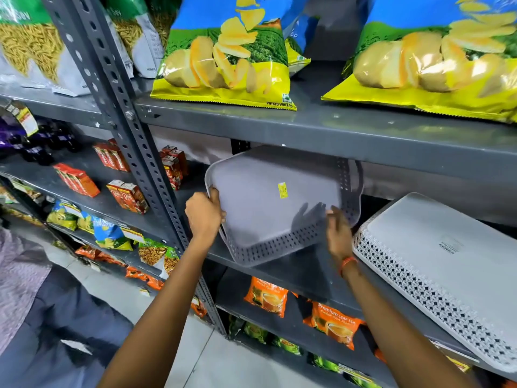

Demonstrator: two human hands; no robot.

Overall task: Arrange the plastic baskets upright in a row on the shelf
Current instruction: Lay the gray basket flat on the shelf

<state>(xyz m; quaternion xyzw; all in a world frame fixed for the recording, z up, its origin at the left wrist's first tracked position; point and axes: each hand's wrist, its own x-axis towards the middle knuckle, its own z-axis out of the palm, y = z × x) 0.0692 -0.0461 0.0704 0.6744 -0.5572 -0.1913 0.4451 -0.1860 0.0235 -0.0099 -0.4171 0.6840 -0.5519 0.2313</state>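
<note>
A grey perforated plastic basket (268,203) is tilted on the middle shelf (305,271), its flat bottom with a yellow sticker facing me and its lower side wall resting on the shelf. My left hand (205,212) grips its left rim. My right hand (337,228) rests on its lower right corner, fingers spread against the wall. A second, lighter grey basket (436,264) with a diamond-pattern wall lies bottom-up on the same shelf to the right, close beside the first one.
The shelf above (321,127) hangs low over the basket and carries large potato wafer bags (232,51). A slotted upright post (126,130) stands left of my hands. Red cartons (173,166) sit behind it. Tea packets (333,323) lie on the shelf below.
</note>
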